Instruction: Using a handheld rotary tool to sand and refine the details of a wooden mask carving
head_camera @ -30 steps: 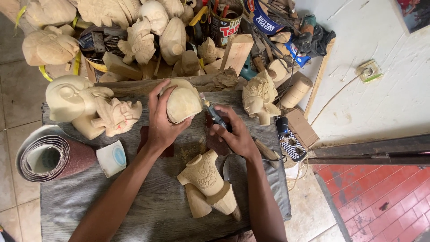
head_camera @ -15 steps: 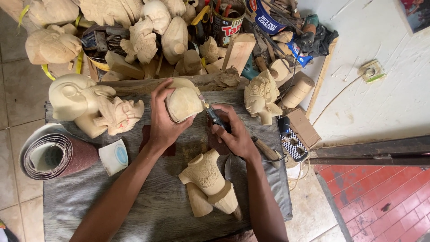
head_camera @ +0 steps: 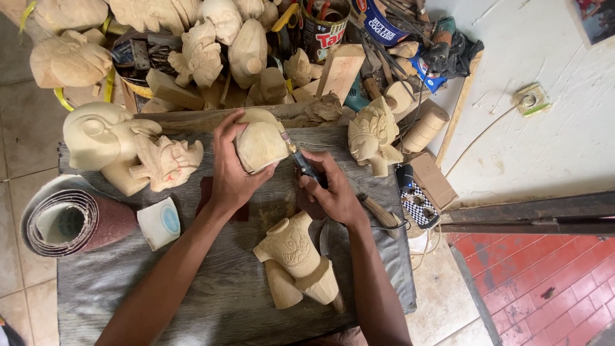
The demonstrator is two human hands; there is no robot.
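— Anything shifted since a second ago?

— Barely. Both hands sit at the same spot on the grey board (head_camera: pixel 192 282); the carving has tipped slightly under the tool.

— What's the left hand (head_camera: pixel 232 174) doing?

— Clamped around a pale, rounded wood carving (head_camera: pixel 259 144), propped near the board's far edge.

— And the right hand (head_camera: pixel 333 189)?

— Fingers closed on a thin, dark-handled tool (head_camera: pixel 301 160), its tip touching the carving's right side.

— What lies around them?

— A carved torso (head_camera: pixel 295 256) just below the hands, a bird-like head (head_camera: pixel 102 138) and a mask (head_camera: pixel 168 161) to the left, a sandpaper roll (head_camera: pixel 67 221) at the board's left edge, a crowned head (head_camera: pixel 371 134) to the right.
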